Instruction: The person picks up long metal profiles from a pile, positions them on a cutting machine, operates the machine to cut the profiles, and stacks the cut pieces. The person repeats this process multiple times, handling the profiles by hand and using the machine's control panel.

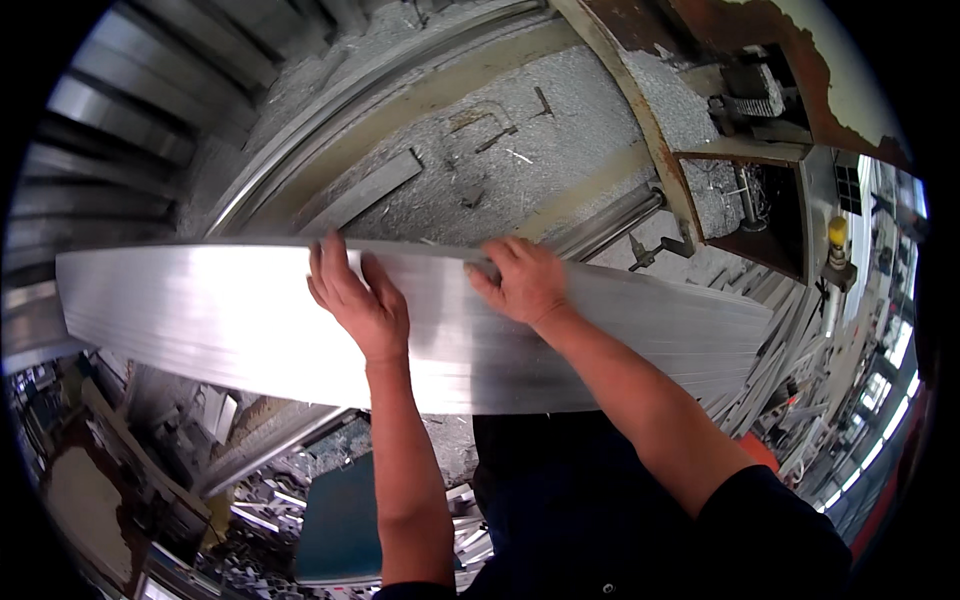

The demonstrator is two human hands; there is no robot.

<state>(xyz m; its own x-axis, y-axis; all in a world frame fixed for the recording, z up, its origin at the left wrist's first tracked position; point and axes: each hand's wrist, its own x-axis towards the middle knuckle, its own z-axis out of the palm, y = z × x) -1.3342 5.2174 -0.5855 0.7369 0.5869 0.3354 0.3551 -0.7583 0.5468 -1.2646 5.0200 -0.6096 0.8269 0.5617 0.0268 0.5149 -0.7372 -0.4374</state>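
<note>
A wide, shiny aluminium panel or row of long aluminium profiles [440,350] lies crosswise in front of me; fine parallel lines run along its near side. My left hand [360,305] reaches to its far edge, with the fingers spread and slightly blurred and the fingertips at that edge. To its right, my right hand [522,282] has its fingers bent over the far edge and its thumb on the upper face, gripping the metal there. What lies under the right fingertips is hidden.
Beyond the metal is a machine bed covered in metal chips [560,110], with a loose flat bar [365,190] and a rail [610,222]. A rusty-edged housing [745,205] stands right. Stacked profiles [130,110] fill the far left; offcuts [265,525] and a teal panel [335,520] lie near left.
</note>
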